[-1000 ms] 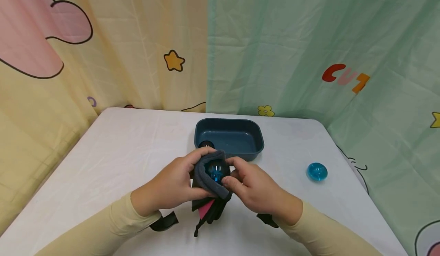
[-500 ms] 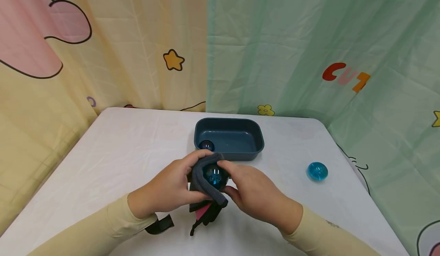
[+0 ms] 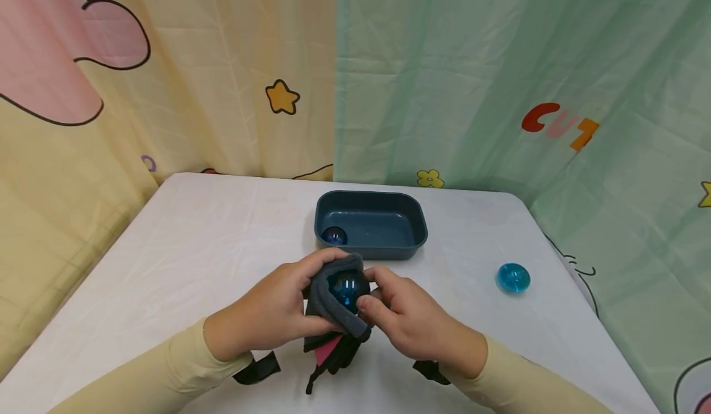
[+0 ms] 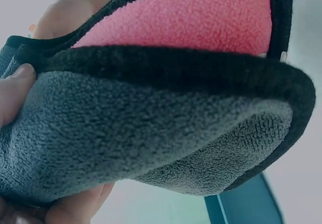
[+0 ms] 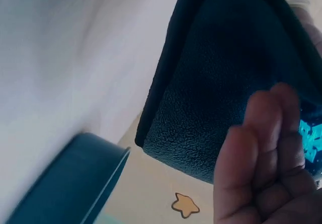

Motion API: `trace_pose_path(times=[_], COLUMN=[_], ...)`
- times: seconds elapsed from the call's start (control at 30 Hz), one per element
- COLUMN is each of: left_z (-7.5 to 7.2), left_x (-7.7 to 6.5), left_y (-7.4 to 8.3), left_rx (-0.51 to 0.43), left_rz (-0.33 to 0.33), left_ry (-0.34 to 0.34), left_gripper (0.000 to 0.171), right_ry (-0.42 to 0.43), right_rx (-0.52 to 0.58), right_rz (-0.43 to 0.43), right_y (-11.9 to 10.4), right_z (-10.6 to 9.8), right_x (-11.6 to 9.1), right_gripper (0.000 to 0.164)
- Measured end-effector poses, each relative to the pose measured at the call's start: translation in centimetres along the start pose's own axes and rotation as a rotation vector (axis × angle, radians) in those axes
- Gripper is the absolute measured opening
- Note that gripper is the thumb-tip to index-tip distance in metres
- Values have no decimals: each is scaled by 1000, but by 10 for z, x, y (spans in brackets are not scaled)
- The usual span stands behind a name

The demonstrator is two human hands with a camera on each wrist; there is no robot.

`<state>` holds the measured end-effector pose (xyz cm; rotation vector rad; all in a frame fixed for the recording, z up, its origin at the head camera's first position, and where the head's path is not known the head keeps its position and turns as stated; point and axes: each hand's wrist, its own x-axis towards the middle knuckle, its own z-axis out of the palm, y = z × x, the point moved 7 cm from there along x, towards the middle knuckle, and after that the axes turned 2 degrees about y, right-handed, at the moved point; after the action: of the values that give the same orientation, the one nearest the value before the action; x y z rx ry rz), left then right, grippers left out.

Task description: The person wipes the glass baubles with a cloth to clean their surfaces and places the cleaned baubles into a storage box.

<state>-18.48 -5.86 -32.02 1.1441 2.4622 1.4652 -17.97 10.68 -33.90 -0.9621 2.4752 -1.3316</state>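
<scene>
Left hand [image 3: 272, 309] had its fingers wrapped round a grey cloth [image 3: 319, 300], well in from the table [image 3: 222, 235] edges; right hand [image 3: 419, 321] was pinching the dark blue ball [image 3: 349, 289] nestled inside. One bin [image 3: 383, 253] just beyond, second ball [image 3: 335, 235] in its near-left corner. Third, a light blue ball [image 3: 513, 277], sat nearer the right edge.

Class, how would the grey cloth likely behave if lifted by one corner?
The cloth would probably hang limp, since it bends partly around the ball. Its fuzzy surface suggests it would hardly slip.
</scene>
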Motion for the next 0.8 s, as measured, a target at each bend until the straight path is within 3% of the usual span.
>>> trace_pose_path(times=[0.1, 0.3, 0.43, 0.53, 0.63, 0.8], left_z=[-1, -7, -7, -7, -8, -7], left_x=[0, 0, 0, 2, 3, 6], left_y=[-1, -2, -3, -3, -3, -3], left_rx=[1, -52, -87, -79, -44, 4], left_rz=[6, 33, 31, 31, 27, 8], left_ry=[12, 45, 35, 40, 47, 37], left_gripper=[78, 82, 81, 80, 79, 80], right_ry=[33, 98, 163, 225, 215, 70], right_rx=[-39, -331, -574, -687, -628, -155], right_rz=[-26, -136, -175, -222, -202, -20], right_y=[-2, -14, -20, -24, -22, -2], right_z=[1, 2, 0, -3, -5, -4], right_x=[-1, -5, -4, -4, -3, 5], right_gripper=[40, 66, 66, 63, 62, 40])
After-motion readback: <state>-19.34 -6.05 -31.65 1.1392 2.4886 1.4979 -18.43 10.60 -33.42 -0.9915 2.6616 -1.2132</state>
